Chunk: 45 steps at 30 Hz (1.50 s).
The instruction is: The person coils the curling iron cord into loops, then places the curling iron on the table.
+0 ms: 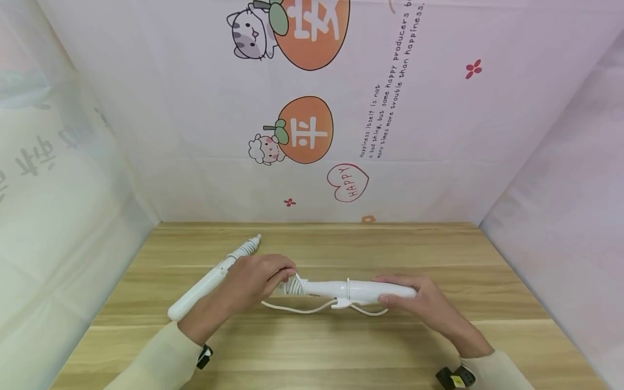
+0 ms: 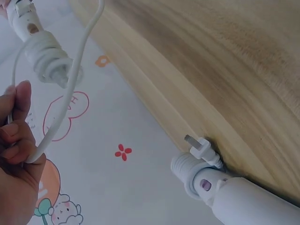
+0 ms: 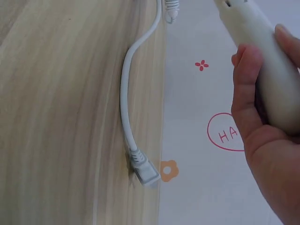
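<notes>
A white wand-shaped corded appliance [image 1: 363, 291] lies crosswise between the hands, above the wooden table. My right hand [image 1: 414, 300] grips its thick rounded end, with thumb and fingers on opposite sides. At the other end its white cord [image 2: 70, 89] is wound in coils [image 1: 294, 285]. Close by these coils, my left hand [image 1: 260, 279] pinches the cord, which bows out in a loop in the left wrist view. A loose stretch of cord sags below the body in the head view. In the right wrist view a cord ends in a white plug [image 3: 146, 173].
A second white wand-shaped appliance [image 1: 200, 290] lies slanted on the table [image 1: 312, 346] at the left, partly behind the left forearm. Its cord is wound round its narrow end, with a two-pin plug [image 2: 201, 147]. A printed white sheet [image 1: 195, 108] stands along the table's back edge.
</notes>
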Each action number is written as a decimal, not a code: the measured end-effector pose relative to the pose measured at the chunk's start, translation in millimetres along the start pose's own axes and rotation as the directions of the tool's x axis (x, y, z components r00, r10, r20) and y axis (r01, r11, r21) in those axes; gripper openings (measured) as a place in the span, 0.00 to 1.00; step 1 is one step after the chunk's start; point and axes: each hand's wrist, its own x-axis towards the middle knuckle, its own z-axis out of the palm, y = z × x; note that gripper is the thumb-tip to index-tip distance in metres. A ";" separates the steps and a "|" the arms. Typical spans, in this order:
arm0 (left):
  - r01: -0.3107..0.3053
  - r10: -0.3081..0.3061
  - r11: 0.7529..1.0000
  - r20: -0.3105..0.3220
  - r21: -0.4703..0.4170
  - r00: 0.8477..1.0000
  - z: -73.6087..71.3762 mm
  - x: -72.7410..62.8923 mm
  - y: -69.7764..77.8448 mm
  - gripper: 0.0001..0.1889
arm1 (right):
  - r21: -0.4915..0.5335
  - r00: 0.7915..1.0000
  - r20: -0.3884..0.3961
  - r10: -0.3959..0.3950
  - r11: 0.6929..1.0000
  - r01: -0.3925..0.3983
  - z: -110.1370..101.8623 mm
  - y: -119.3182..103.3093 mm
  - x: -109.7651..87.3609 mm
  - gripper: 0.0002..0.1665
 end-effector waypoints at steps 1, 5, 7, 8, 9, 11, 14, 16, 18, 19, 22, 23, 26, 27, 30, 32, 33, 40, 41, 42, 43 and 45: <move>-0.004 0.004 1.000 0.002 -0.006 1.000 -0.4 0.5 -1.1 0.05 | 0.005 1.000 0.008 -0.009 1.000 0.009 -0.5 -0.1 -0.7 0.20; -0.002 0.006 0.996 0.034 -0.090 0.999 -2.5 2.7 -3.9 0.06 | 0.030 0.999 0.031 -0.023 0.999 0.022 -4.0 -0.6 -3.8 0.21; 0.019 -0.006 0.983 0.066 -0.183 0.998 -3.8 4.4 -4.7 0.07 | 0.052 0.999 0.041 -0.029 0.998 0.026 -6.4 -0.7 -5.8 0.21; 0.035 -0.013 0.968 0.089 -0.248 0.996 -4.4 5.4 -5.1 0.07 | 0.067 0.998 0.047 -0.036 0.997 0.033 -7.7 -0.9 -6.7 0.21; 0.052 -0.018 0.948 0.109 -0.314 0.994 -4.8 6.4 -5.3 0.07 | 0.087 0.997 0.057 -0.045 0.995 0.040 -9.0 -1.2 -7.6 0.21; 0.087 -0.026 0.894 0.142 -0.440 0.990 -5.0 7.9 -5.5 0.07 | 0.134 0.994 0.079 -0.071 0.989 0.060 -11.1 -2.2 -9.0 0.21; 0.125 -0.026 0.801 0.176 -0.585 0.984 -3.5 9.0 -4.8 0.08 | 0.196 0.988 0.102 -0.116 0.976 0.095 -13.1 -4.3 -10.3 0.21; 0.152 -0.026 0.739 0.198 -0.656 0.980 -1.4 8.4 -3.9 0.09 | 0.222 0.984 0.107 -0.142 0.968 0.115 -13.7 -6.3 -10.9 0.21; 0.198 -0.038 0.671 0.232 -0.715 0.972 1.4 6.6 -2.5 0.10 | 0.232 0.982 0.102 -0.159 0.964 0.132 -13.9 -8.7 -11.4 0.22; 0.226 -0.050 0.631 0.251 -0.742 0.967 3.3 5.8 -1.6 0.11 | 0.229 0.982 0.094 -0.164 0.963 0.139 -13.7 -10.1 -11.4 0.22; 0.310 -0.108 0.487 0.295 -0.817 0.949 10.0 2.8 1.9 0.14 | 0.233 0.984 0.067 -0.168 0.961 0.148 -12.6 -14.7 -10.5 0.24; 0.331 -0.137 0.437 0.302 -0.836 0.943 12.7 1.9 3.3 0.15 | 0.238 0.984 0.053 -0.168 0.960 0.151 -11.9 -16.3 -9.7 0.25; 0.349 -0.219 0.308 0.291 -0.885 0.931 21.6 0.0 8.3 0.17 | 0.263 0.988 0.009 -0.157 0.953 0.149 -9.5 -20.3 -6.4 0.24; 0.349 -0.244 0.282 0.284 -0.894 0.927 25.1 -0.5 9.9 0.17 | 0.272 0.988 -0.008 -0.152 0.951 0.148 -8.7 -21.4 -5.4 0.24; 0.368 -0.314 0.201 0.296 -0.908 0.902 34.2 -2.4 16.2 0.18 | 0.286 0.989 -0.058 -0.138 0.946 0.149 -5.8 -22.8 -2.5 0.23; 0.403 -0.365 0.153 0.327 -0.902 0.872 39.3 -2.9 20.9 0.18 | 0.286 0.988 -0.083 -0.128 0.947 0.147 -4.0 -22.7 -1.6 0.23; 0.423 -0.390 0.126 0.347 -0.897 0.853 41.1 -3.1 23.0 0.18 | 0.283 0.988 -0.093 -0.125 0.948 0.146 -3.2 -22.5 -1.1 0.23; 0.497 -0.434 0.042 0.432 -0.867 0.790 40.4 -0.1 36.2 0.20 | 0.247 0.985 -0.160 -0.060 0.964 0.099 0.9 -24.8 2.6 0.22; 0.505 -0.435 0.034 0.442 -0.863 0.784 40.0 0.3 37.7 0.21 | 0.242 0.985 -0.165 -0.047 0.966 0.087 1.2 -25.5 3.2 0.22; 0.506 -0.436 0.025 0.446 -0.862 0.781 39.9 0.6 38.8 0.22 | 0.236 0.984 -0.174 -0.035 0.969 0.077 1.6 -26.0 4.0 0.22; 0.510 -0.443 0.017 0.451 -0.860 0.775 39.7 1.0 39.7 0.21 | 0.229 0.984 -0.179 -0.024 0.971 0.065 1.8 -26.5 4.9 0.22; 0.516 -0.450 -0.003 0.462 -0.857 0.764 40.0 0.8 41.0 0.23 | 0.206 0.981 -0.193 0.001 0.978 0.040 2.0 -26.6 6.9 0.23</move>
